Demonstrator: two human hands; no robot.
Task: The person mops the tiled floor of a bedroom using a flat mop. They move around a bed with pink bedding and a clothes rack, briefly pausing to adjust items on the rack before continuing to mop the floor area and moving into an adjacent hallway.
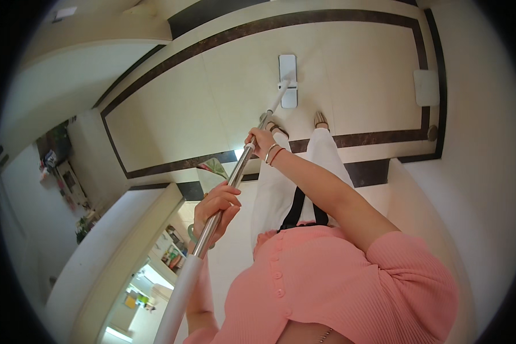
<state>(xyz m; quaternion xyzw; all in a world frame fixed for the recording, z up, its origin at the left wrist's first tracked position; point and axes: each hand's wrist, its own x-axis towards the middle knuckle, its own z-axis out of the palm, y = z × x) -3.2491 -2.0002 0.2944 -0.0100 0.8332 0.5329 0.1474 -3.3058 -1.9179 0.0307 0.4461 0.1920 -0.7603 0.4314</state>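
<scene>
A flat mop with a long metal-and-white handle (244, 166) runs from the lower left up to its white rectangular head (288, 64), which lies flat on the floor ahead of my feet. My left hand (217, 207) is closed round the upper part of the metal pole, its fingers curled over it. Farther down the pole, nearer the mop head, my right hand (261, 143) grips it too. A bracelet and a red band circle my right wrist.
Pale floor tiles (223, 86) with a dark border strip stretch ahead. My shoes (321, 120) stand just behind the mop head. At the right wall sits a pale flat object (426, 88). A wall end (120, 229) juts in at left, near shelves with goods (172, 252).
</scene>
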